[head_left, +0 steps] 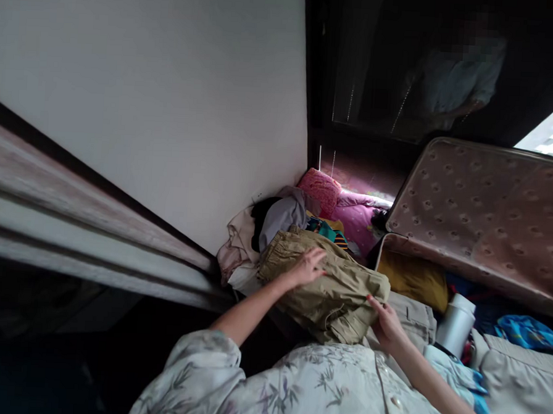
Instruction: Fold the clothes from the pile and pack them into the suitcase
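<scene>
Folded khaki pants [332,290] lie in front of me on top of a heap of clothes. On their upper surface rests my left hand [307,267], flat with its fingers apart. My right hand [385,321] pinches the pants' right edge between thumb and fingers. Behind the pants are a grey garment [283,216], a black one, and a striped teal and orange cloth [328,231]. Pale pink clothing [240,239] sits at the heap's left side.
An open suitcase [484,215] with a pink patterned lining stands at right. Inside or beside it are a mustard cloth [414,279], a silver bottle [456,324], a blue bundle [529,331] and beige clothes [522,380]. A pink pillow [321,191] lies against the white wall [171,90].
</scene>
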`<state>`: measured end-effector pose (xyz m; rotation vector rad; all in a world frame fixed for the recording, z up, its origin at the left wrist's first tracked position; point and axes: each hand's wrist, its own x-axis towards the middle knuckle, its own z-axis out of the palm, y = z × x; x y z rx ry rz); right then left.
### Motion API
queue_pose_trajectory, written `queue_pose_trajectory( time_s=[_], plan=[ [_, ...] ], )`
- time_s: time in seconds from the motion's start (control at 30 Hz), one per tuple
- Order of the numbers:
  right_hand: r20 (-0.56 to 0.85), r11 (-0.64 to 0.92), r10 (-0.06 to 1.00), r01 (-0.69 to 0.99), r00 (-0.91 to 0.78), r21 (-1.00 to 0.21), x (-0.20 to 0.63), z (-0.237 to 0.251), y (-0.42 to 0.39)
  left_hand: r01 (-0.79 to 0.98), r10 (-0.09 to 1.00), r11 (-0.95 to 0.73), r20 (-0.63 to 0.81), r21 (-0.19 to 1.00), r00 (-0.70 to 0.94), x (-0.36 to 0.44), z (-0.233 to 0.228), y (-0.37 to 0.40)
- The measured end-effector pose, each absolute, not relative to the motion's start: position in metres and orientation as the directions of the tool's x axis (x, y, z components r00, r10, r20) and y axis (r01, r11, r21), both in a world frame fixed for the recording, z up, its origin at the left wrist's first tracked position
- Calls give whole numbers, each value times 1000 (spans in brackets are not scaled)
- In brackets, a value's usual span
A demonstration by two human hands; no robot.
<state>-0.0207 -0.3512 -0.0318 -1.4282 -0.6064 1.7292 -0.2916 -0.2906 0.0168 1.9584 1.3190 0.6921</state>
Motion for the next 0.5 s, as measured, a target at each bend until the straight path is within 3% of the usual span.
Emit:
queue_pose_trajectory(
  time_s=[0.13,0.27,0.4,0.5],
  plan=[
    [-493,-505,861,-91,-122,-858,-39,-4,-354,582,924,-284,55,762,378,-317,26,-243],
    [-179,-111,932,223,-314,-969,-39,55,-329,576,891,-316,26,754,454,-321,26,-205],
    [66,393,748,361,-660,-845,-27,127,-309,567,794,-362,-74,740,603,-330,26,-183],
    [183,655,599,345,-779,-672,-16,170,-303,583,772,-446,-39,679,635,-344,37,-185]
  ],
)
